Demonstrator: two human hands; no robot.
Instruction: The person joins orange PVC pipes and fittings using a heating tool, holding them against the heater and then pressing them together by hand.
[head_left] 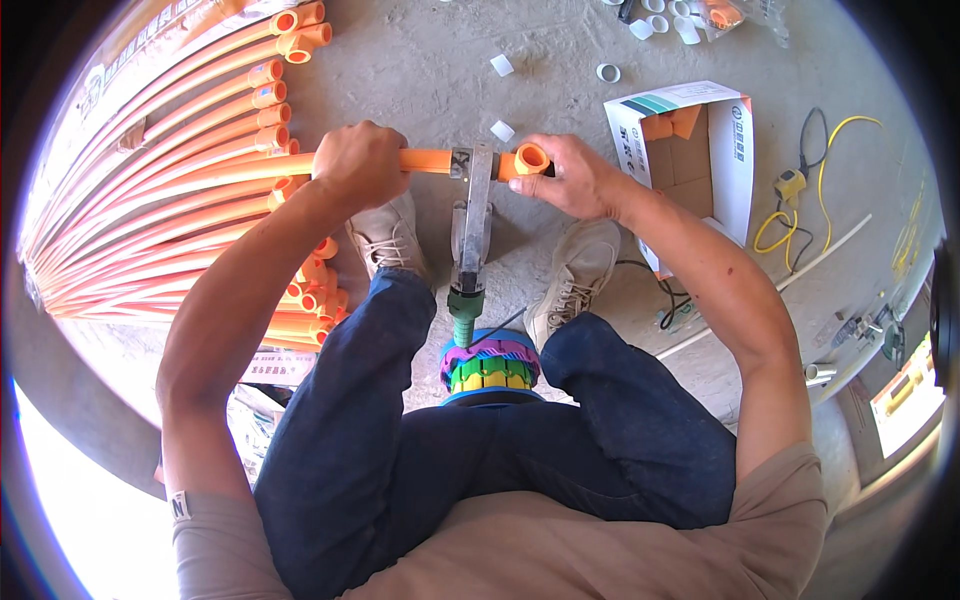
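My left hand (360, 165) is closed round an orange pipe (428, 161) whose right end meets a dark die on the upright metal plate of a pipe-heating tool (478, 170). My right hand (567, 175) holds an orange tee fitting (529, 160) against the plate's other side, thumb on its front. The tool has a green handle (464, 310) and stands on the floor between my shoes, its cord running right. Behind it sits a low, round, multicoloured plastic stool (490, 374) between my legs.
Many orange pipes with fittings (200, 140) lie at the left. An open cardboard box (734, 165) with orange fittings stands right, beside yellow and black cords (785, 238) and a white pipe (840, 237). White pieces (640, 30) are scattered on the concrete floor (420, 70).
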